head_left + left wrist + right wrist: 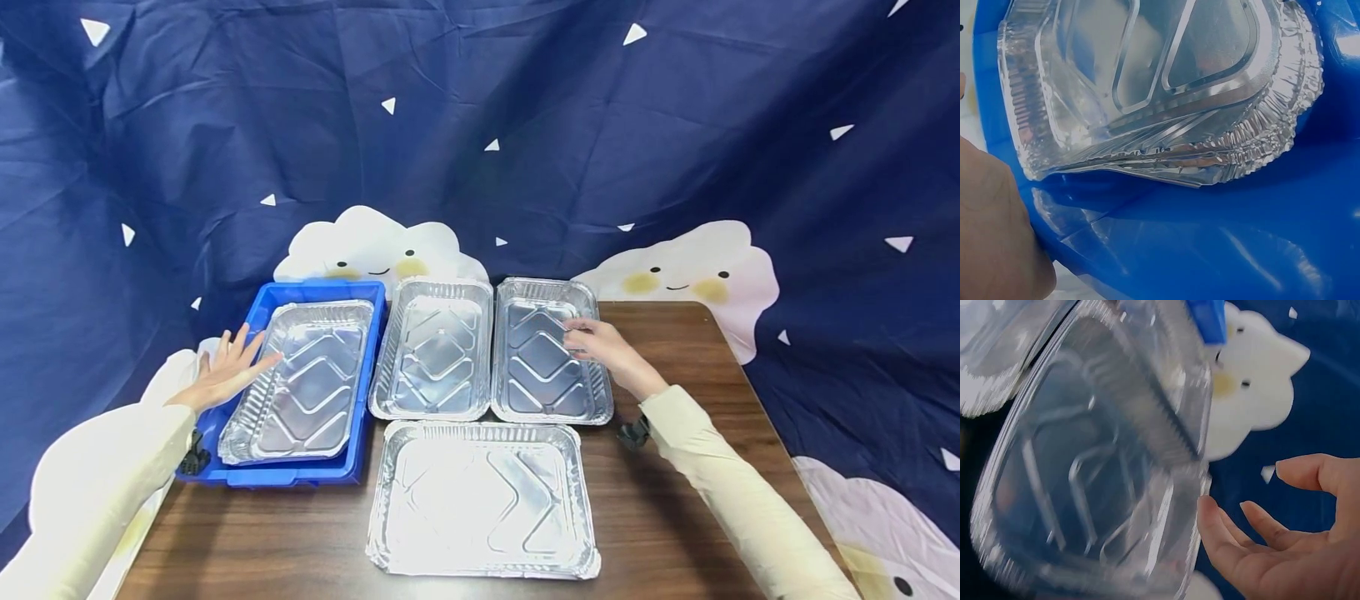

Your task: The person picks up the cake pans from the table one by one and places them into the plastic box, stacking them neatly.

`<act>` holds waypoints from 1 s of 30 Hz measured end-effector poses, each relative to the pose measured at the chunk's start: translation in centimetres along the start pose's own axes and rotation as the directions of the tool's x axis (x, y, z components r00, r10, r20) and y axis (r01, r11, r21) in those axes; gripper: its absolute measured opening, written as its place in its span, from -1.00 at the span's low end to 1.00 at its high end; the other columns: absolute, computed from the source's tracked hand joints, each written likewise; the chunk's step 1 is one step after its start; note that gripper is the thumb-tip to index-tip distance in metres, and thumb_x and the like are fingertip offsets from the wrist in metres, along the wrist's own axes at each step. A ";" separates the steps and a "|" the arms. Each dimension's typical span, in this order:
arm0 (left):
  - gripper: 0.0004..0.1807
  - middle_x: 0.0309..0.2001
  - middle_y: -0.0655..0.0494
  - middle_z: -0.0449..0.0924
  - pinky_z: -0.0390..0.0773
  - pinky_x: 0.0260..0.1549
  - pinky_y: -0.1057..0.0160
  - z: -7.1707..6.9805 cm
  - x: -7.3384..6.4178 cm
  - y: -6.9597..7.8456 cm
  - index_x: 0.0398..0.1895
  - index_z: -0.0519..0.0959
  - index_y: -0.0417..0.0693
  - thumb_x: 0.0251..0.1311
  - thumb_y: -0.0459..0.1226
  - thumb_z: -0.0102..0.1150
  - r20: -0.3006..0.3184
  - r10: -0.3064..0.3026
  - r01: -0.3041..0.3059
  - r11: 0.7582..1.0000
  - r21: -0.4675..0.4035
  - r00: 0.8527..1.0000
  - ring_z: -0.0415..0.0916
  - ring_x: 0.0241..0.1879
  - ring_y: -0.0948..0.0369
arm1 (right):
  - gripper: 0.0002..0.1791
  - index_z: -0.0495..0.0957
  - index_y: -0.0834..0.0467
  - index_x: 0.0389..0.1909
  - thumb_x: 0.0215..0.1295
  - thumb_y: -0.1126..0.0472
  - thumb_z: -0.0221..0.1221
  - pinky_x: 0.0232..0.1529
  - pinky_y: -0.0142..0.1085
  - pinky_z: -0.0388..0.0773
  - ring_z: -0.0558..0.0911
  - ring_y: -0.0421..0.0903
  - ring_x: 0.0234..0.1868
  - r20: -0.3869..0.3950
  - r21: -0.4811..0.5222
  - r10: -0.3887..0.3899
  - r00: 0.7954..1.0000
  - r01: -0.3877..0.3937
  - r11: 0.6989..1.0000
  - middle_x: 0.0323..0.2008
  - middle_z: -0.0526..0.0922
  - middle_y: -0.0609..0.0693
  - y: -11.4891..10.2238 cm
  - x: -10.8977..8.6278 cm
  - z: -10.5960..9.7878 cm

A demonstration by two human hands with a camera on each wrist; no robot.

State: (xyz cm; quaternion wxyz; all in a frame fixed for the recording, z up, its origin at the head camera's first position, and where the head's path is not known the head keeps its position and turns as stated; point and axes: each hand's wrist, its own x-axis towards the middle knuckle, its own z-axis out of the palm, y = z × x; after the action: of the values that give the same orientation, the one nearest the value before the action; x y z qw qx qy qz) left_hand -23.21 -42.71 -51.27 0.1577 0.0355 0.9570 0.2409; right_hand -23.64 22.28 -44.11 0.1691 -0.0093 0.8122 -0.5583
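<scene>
My left hand [228, 369] has its fingers spread over the left side of a blue plastic bin [298, 477]. Inside that bin lies a silver foil tray [311, 392]; its crumpled edge [1254, 147] shows in the left wrist view. Over the right part of another foil tray [543, 358], at the back right, is my right hand [607, 350]. The right wrist view shows this hand with thumb and fingers bent loosely, apart from each other, and nothing between them. One fingertip overlaps the tray's rim there.
A third foil tray [442, 354] stands between the bin and the back right tray. Another foil tray [480, 500] lies crosswise nearer the front. All rest on a brown wooden table [675, 492]. A dark blue cloth [480, 125] with clouds hangs behind.
</scene>
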 end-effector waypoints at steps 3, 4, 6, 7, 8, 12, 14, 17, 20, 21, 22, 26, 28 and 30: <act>0.10 0.65 -0.25 -0.74 -0.84 0.20 -0.55 0.1 0.1 -0.1 0.73 -0.26 -0.13 0.48 0.33 -0.08 0.001 -0.002 0.002 1.000 0.009 1.000 -0.88 0.54 -0.34 | -0.38 0.20 0.52 0.50 0.57 0.26 0.02 0.38 0.03 0.49 0.64 -0.22 -0.01 -0.026 -0.003 0.002 1.000 -0.002 1.000 0.27 0.50 0.42 1.4 -0.3 -1.7; 0.10 0.65 -0.25 -0.74 -0.85 0.20 -0.54 0.2 0.1 -0.2 0.74 -0.26 -0.12 0.48 0.33 -0.09 0.002 -0.003 0.003 1.000 0.013 1.000 -0.88 0.54 -0.34 | -0.38 0.20 0.53 0.49 0.58 0.27 0.02 0.37 0.02 0.50 0.61 -0.29 -0.05 -0.036 -0.003 0.003 0.999 -0.004 1.000 0.21 0.54 0.36 1.8 -0.4 -2.3; 0.10 0.65 -0.24 -0.75 -0.86 0.19 -0.54 0.2 0.1 -0.2 0.74 -0.26 -0.10 0.48 0.34 -0.09 0.004 -0.007 0.007 1.000 0.015 1.000 -0.89 0.54 -0.34 | -0.40 0.20 0.56 0.48 0.58 0.28 0.01 0.34 -0.01 0.53 0.60 -0.35 -0.11 -0.061 0.015 0.009 0.998 -0.008 1.000 0.06 0.63 0.18 2.7 -0.4 -3.1; 0.10 0.65 -0.24 -0.75 -0.86 0.19 -0.54 0.2 0.1 -0.2 0.74 -0.26 -0.09 0.48 0.35 -0.09 0.007 -0.007 0.007 1.000 0.015 1.000 -0.89 0.54 -0.34 | -0.40 0.20 0.56 0.47 0.58 0.27 0.01 0.32 -0.04 0.55 0.61 -0.38 -0.15 -0.075 0.023 0.017 0.997 -0.015 1.000 -0.01 0.66 0.08 3.2 -0.4 -3.4; 0.10 0.65 -0.23 -0.75 -0.87 0.18 -0.54 0.2 0.1 -0.2 0.74 -0.26 -0.09 0.47 0.35 -0.09 0.008 -0.008 0.008 1.000 0.014 1.000 -0.89 0.54 -0.34 | -0.40 0.21 0.56 0.46 0.58 0.27 0.01 0.30 -0.08 0.57 0.61 -0.39 -0.16 -0.086 0.033 0.026 0.996 -0.023 0.999 -0.07 0.67 0.01 3.6 -0.3 -3.8; 0.10 0.65 -0.24 -0.75 -0.87 0.19 -0.54 0.2 0.1 -0.1 0.74 -0.26 -0.08 0.47 0.35 -0.09 0.009 -0.007 0.007 1.000 0.015 1.000 -0.89 0.54 -0.34 | -0.41 0.21 0.57 0.44 0.56 0.28 0.00 0.20 -0.22 0.62 0.62 -0.38 -0.16 -0.113 0.064 0.047 0.992 -0.040 0.997 -0.14 0.64 -0.08 5.2 -0.3 -4.7; 0.10 0.65 -0.24 -0.74 -0.86 0.19 -0.54 0.2 0.1 -0.1 0.74 -0.26 -0.09 0.47 0.35 -0.09 0.007 -0.006 0.006 1.000 0.015 1.000 -0.88 0.54 -0.35 | -0.42 0.19 0.60 0.44 0.57 0.31 -0.01 0.17 -0.26 0.63 0.61 -0.37 -0.15 -0.118 0.069 0.044 0.992 -0.036 0.997 -0.13 0.60 -0.06 6.0 -0.3 -5.0; 0.10 0.65 -0.25 -0.74 -0.86 0.19 -0.55 0.2 0.1 0.0 0.74 -0.26 -0.09 0.47 0.36 -0.09 0.007 -0.006 0.006 1.000 0.017 1.000 -0.88 0.54 -0.36 | -0.42 0.19 0.61 0.43 0.54 0.33 0.00 0.14 -0.27 0.64 0.58 -0.41 -0.20 -0.136 0.070 0.052 0.989 -0.043 0.997 -0.14 0.57 -0.07 6.9 -0.3 -5.4; 0.11 0.65 -0.26 -0.74 -0.85 0.18 -0.56 0.2 0.0 0.0 0.74 -0.26 -0.08 0.46 0.36 -0.09 0.005 -0.004 0.004 1.000 0.015 1.000 -0.88 0.54 -0.36 | -0.41 0.21 0.59 0.42 0.51 0.34 0.03 0.15 -0.26 0.64 0.57 -0.45 -0.23 -0.159 0.076 0.069 0.985 -0.057 0.995 -0.14 0.59 -0.09 7.7 -0.2 -5.5; 0.11 0.65 -0.25 -0.74 -0.85 0.19 -0.56 0.2 0.0 0.1 0.74 -0.26 -0.08 0.46 0.36 -0.09 0.004 -0.005 0.005 1.000 0.015 1.000 -0.87 0.54 -0.36 | -0.40 0.21 0.58 0.43 0.50 0.33 0.04 0.16 -0.26 0.64 0.57 -0.45 -0.23 -0.164 0.080 0.077 0.983 -0.065 0.995 -0.14 0.59 -0.11 8.0 -0.1 -5.6; 0.11 0.65 -0.25 -0.74 -0.84 0.19 -0.56 0.2 0.0 0.0 0.74 -0.25 -0.08 0.46 0.36 -0.08 0.002 -0.005 0.005 1.000 0.015 1.000 -0.87 0.54 -0.36 | -0.40 0.21 0.57 0.43 0.50 0.32 0.05 0.16 -0.26 0.64 0.59 -0.45 -0.23 -0.168 0.090 0.086 0.982 -0.071 0.993 -0.14 0.61 -0.13 8.3 0.0 -5.6; 0.10 0.65 -0.25 -0.74 -0.84 0.19 -0.56 0.2 -0.2 0.1 0.74 -0.25 -0.08 0.46 0.35 -0.08 -0.003 -0.003 0.003 1.000 0.019 1.000 -0.87 0.54 -0.36 | -0.40 0.20 0.54 0.43 0.54 0.27 0.07 0.14 -0.29 0.64 0.64 -0.39 -0.14 -0.154 0.172 0.120 0.981 -0.093 0.981 -0.17 0.66 -0.20 9.3 0.5 -5.7; 0.10 0.66 -0.24 -0.73 -0.84 0.19 -0.56 0.2 -0.2 0.1 0.74 -0.24 -0.07 0.46 0.35 -0.08 -0.006 -0.005 0.005 1.000 0.020 1.000 -0.86 0.54 -0.35 | -0.40 0.20 0.51 0.44 0.56 0.25 0.09 0.11 -0.31 0.66 0.66 -0.35 -0.11 -0.135 0.227 0.137 0.981 -0.104 0.968 -0.16 0.66 -0.22 9.8 0.9 -5.7; 0.09 0.66 -0.24 -0.73 -0.83 0.19 -0.56 0.2 -0.2 0.1 0.75 -0.24 -0.06 0.47 0.35 -0.07 -0.007 -0.004 0.004 1.000 0.021 1.000 -0.86 0.55 -0.35 | -0.40 0.20 0.49 0.45 0.58 0.24 0.10 0.07 -0.33 0.68 0.68 -0.34 -0.11 -0.118 0.275 0.148 0.982 -0.110 0.955 -0.17 0.66 -0.23 10.3 1.3 -5.7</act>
State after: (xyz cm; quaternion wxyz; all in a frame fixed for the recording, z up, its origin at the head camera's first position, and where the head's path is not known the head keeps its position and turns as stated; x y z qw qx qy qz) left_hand -22.98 -42.58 -51.40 0.1544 0.0344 0.9601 0.2306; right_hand -24.66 31.01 -52.00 0.1485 0.1053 0.7379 -0.6499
